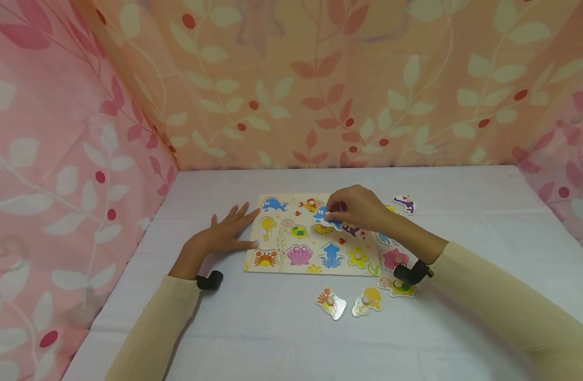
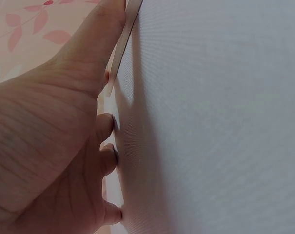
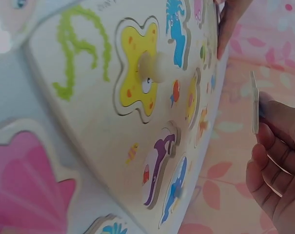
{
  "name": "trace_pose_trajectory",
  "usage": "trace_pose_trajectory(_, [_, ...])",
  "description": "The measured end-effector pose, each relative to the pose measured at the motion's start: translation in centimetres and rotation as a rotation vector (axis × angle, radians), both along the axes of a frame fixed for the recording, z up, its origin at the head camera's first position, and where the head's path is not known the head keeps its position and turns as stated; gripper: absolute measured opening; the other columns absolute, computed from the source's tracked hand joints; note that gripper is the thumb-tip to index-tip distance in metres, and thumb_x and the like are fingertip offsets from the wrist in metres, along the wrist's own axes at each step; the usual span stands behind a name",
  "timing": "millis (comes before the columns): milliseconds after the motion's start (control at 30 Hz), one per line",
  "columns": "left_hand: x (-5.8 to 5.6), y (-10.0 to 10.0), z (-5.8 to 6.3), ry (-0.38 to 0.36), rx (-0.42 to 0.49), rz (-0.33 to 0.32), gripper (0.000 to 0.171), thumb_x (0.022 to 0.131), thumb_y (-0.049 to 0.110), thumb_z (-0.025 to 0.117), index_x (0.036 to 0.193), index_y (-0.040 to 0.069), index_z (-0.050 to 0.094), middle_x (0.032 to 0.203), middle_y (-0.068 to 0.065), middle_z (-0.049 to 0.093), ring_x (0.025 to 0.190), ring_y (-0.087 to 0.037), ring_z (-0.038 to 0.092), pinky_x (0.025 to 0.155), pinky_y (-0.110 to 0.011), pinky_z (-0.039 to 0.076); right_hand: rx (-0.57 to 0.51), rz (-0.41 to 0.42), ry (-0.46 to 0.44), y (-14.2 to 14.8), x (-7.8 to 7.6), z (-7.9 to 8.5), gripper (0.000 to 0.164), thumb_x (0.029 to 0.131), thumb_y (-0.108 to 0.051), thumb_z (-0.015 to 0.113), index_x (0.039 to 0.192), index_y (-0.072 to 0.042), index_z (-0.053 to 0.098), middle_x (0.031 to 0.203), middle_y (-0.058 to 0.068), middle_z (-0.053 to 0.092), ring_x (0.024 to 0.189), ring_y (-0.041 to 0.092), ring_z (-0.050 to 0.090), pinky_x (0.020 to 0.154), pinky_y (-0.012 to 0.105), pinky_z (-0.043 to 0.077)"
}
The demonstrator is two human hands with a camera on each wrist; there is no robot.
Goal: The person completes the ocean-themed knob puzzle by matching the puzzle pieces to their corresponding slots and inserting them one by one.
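Note:
A wooden peg puzzle board with sea-animal pictures lies on the white table. My right hand pinches a blue puzzle piece between thumb and fingers, over the upper right part of the board. In the right wrist view this puzzle piece appears edge-on, its picture turned out of sight. My left hand lies with fingers spread at the board's left edge, thumb and a fingertip at the rim. A yellow starfish piece and a fish piece sit in their slots.
Several loose knobbed pieces lie right of and before the board: a pink shell, a turtle, a crab, a yellow seahorse and a purple piece. Patterned cloth hangs behind the table.

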State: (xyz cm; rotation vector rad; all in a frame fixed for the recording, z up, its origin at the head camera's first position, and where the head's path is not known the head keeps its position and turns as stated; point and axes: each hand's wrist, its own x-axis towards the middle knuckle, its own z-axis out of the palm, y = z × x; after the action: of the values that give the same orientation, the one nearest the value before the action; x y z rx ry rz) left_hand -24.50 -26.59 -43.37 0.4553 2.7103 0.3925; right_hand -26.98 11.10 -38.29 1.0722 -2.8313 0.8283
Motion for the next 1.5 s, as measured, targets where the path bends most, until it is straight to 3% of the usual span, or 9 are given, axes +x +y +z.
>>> trace_pose_trajectory(367, [0.0,0.0,-0.2,-0.009,-0.006,-0.002,0.104,0.083,0.071,0.067,0.163,0.038,0.01,0.171,-0.005,-0.005,0.155,-0.037,-0.011,0.11,-0.077,-0.009,0.047,0.01,-0.043,-3.0,-2.0,-0.2,0.012,0.088,-0.029,0.081,0.093,-0.019,0.078,0.075,-0.009,0.065,0.073,0.016,0.057,0.067,0.03,0.049])
trace_pose_trajectory(733, [-0.4,-0.3,-0.5,0.003,0.009,0.004,0.104,0.081,0.072,0.068,0.163,0.041,0.01,0.171,-0.002,-0.004,0.156,-0.034,-0.011,0.11,-0.077,-0.01,0.045,0.026,-0.027,-6.1,-4.4,-0.6,0.013,0.089,-0.03,0.081,0.09,-0.018,0.078,0.074,-0.007,0.066,0.074,0.016,0.056,0.069,0.031,0.048])
trace_pose_trajectory(1133, [-0.3,-0.3,-0.4,0.008,-0.011,-0.005,0.104,0.082,0.074,0.065,0.163,0.04,0.01,0.171,-0.003,-0.005,0.156,-0.034,-0.01,0.109,-0.078,-0.007,0.082,-0.008,-0.053,-9.9,-6.3,-0.6,0.014,0.09,-0.027,0.08,0.092,-0.014,0.078,0.083,-0.002,0.07,0.08,0.017,0.059,0.074,0.03,0.05])
trace_pose_trajectory(1500, [-0.2,-0.2,0.0,0.001,0.007,-0.011,0.104,0.083,0.072,0.066,0.164,0.037,0.011,0.171,-0.005,-0.004,0.156,-0.035,-0.01,0.109,-0.079,-0.008,0.134,-0.023,-0.042,-12.7,-7.4,-1.8,0.015,0.089,-0.031,0.08,0.091,-0.017,0.077,0.086,-0.004,0.069,0.086,0.016,0.058,0.08,0.032,0.049])
